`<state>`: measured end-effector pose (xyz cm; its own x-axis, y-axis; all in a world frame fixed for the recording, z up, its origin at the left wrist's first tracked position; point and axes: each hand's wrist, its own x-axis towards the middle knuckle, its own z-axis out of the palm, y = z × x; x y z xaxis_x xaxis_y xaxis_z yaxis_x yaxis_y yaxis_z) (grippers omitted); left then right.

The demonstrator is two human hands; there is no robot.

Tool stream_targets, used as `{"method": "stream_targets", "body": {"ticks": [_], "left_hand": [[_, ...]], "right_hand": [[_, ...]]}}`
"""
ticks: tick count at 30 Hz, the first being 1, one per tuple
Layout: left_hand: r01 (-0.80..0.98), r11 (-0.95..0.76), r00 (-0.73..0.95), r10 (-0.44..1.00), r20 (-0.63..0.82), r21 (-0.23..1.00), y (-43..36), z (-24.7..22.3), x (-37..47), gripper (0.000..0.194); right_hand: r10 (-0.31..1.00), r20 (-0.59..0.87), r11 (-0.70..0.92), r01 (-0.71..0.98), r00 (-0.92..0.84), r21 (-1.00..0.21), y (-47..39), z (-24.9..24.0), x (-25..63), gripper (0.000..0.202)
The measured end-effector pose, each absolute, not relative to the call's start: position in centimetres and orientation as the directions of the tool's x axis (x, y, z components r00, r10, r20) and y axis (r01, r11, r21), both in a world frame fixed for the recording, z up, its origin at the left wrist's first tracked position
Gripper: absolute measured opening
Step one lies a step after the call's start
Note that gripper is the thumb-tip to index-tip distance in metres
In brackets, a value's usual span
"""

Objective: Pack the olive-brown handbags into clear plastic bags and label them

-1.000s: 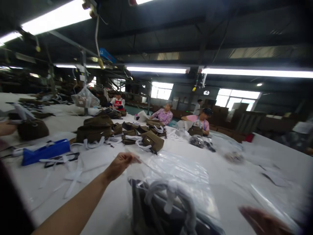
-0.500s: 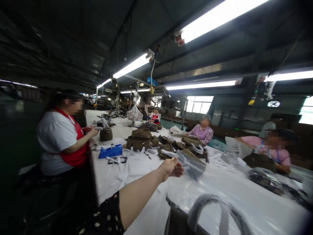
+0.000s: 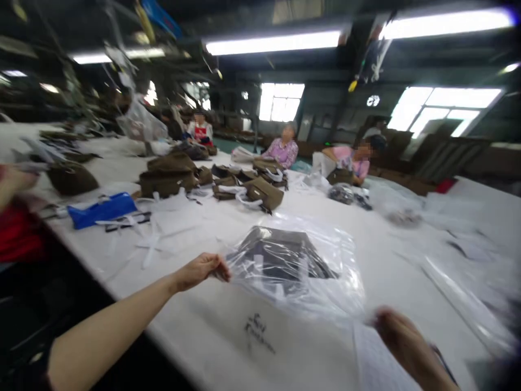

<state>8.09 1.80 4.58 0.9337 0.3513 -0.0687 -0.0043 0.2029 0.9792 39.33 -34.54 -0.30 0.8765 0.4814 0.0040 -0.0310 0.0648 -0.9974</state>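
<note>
A clear plastic bag (image 3: 345,266) lies spread on the table, with a dark fabric bag (image 3: 280,250) inside it or under its film. My left hand (image 3: 203,271) pinches the plastic bag's left edge between closed fingers. At the near right corner of the plastic, my right hand (image 3: 401,336) is closed on the film and blurred by motion. Just in front of the plastic bag, handwritten dark marks (image 3: 258,332) show on the pale surface. Below my right hand lies a printed white sheet (image 3: 376,358), partly hidden.
Several brown fabric bags (image 3: 169,176) are heaped beyond my hands on the white table (image 3: 199,331). A blue holder (image 3: 101,209) stands at left. Loose plastic (image 3: 468,293) covers the right side. Co-workers sit around the table, one with a pink sleeve (image 3: 342,153).
My view has swung right and down. My right hand has come into view, and both hands now grip the plastic bag. The fabric bag that was at the bottom edge now appears under film.
</note>
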Motion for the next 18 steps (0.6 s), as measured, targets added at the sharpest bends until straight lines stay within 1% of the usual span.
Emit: {"method": "stream_targets", "body": {"ticks": [1, 2, 3, 4, 5, 6, 8, 9, 10, 11, 12, 13, 14, 15, 17, 18], "left_hand": [[0.062, 0.206, 0.943, 0.307, -0.125, 0.977, 1.2, 2.3, 7.7, 0.042], [0.131, 0.168, 0.948, 0.268, -0.173, 0.977, 0.8, 0.4, 7.2, 0.038], [0.194, 0.09, 0.949, 0.236, -0.21, 0.977, 0.5, -1.2, 6.7, 0.034], [0.238, -0.02, 0.95, 0.213, -0.229, 0.971, 0.4, -2.4, 6.1, 0.029], [0.255, -0.146, 0.955, 0.191, -0.225, 0.956, 0.5, -3.2, 5.4, 0.026], [0.241, -0.265, 0.965, 0.166, -0.202, 0.934, 0.7, -3.8, 4.7, 0.026], [0.163, -0.425, 0.986, 0.095, -0.135, 0.89, 1.3, -4.4, 3.3, 0.024], [0.121, -0.478, 0.993, 0.051, -0.109, 0.87, 1.6, -4.5, 2.7, 0.02], [0.088, -0.524, 0.995, 0.012, -0.096, 0.847, 1.9, -4.6, 2.2, 0.015], [0.069, -0.562, 0.995, -0.016, -0.094, 0.824, 2.2, -4.7, 1.9, 0.014], [0.058, -0.592, 0.994, -0.037, -0.099, 0.804, 2.4, -4.7, 1.7, 0.016], [0.05, -0.614, 0.993, -0.053, -0.105, 0.788, 2.6, -4.7, 1.6, 0.017], [0.049, -0.632, 0.993, -0.054, -0.107, 0.773, 2.7, -4.7, 1.6, 0.019], [0.055, -0.649, 0.994, -0.038, -0.104, 0.759, 2.7, -4.6, 1.8, 0.021], [0.061, -0.679, 0.998, 0.018, -0.066, 0.732, 2.4, -4.2, 2.5, 0.023], [0.059, -0.688, 0.998, 0.05, -0.033, 0.724, 2.2, -3.7, 3.0, 0.023]], "right_hand": [[0.565, -0.101, -0.05, -0.088, 0.819, -0.995, -35.9, -1.3, 38.5, 0.038], [0.647, -0.206, -0.166, -0.128, 0.734, -0.978, -36.8, -1.9, 37.7, 0.037], [0.709, -0.292, -0.269, -0.137, 0.642, -0.953, -37.3, -2.3, 36.9, 0.036], [0.742, -0.333, -0.34, -0.101, 0.582, -0.935, -37.5, -2.2, 36.2, 0.035], [0.761, -0.336, -0.386, -0.029, 0.555, -0.922, -37.3, -1.8, 35.3, 0.034], [0.773, -0.29, -0.399, 0.078, 0.564, -0.914, -36.8, -1.2, 34.3, 0.034], [0.81, -0.093, -0.351, 0.35, 0.579, -0.869, -35.1, 0.3, 31.3, 0.035], [0.84, 0.004, -0.305, 0.478, 0.542, -0.824, -34.0, 0.7, 29.2, 0.039], [0.889, 0.035, -0.255, 0.558, 0.456, -0.79, -32.7, 0.6, 26.7, 0.044], [0.942, 0.015, -0.201, 0.598, 0.336, -0.776, -31.4, 0.1, 24.1, 0.052], [0.968, -0.024, -0.181, 0.629, 0.25, -0.756, -30.1, -0.9, 21.6, 0.064], [0.969, -0.07, -0.213, 0.663, 0.236, -0.718, -28.9, -2.3, 19.2, 0.07], [0.963, -0.116, -0.26, 0.711, 0.245, -0.653, -27.9, -3.8, 17.2, 0.073], [0.949, -0.148, -0.312, 0.753, 0.279, -0.58, -27.0, -5.4, 15.8, 0.066], [0.92, -0.172, -0.391, 0.792, 0.353, -0.468, -26.0, -7.6, 14.3, 0.032], [0.906, -0.169, -0.422, 0.782, 0.389, -0.459, -25.8, -8.2, 14.1, 0.014]]}}
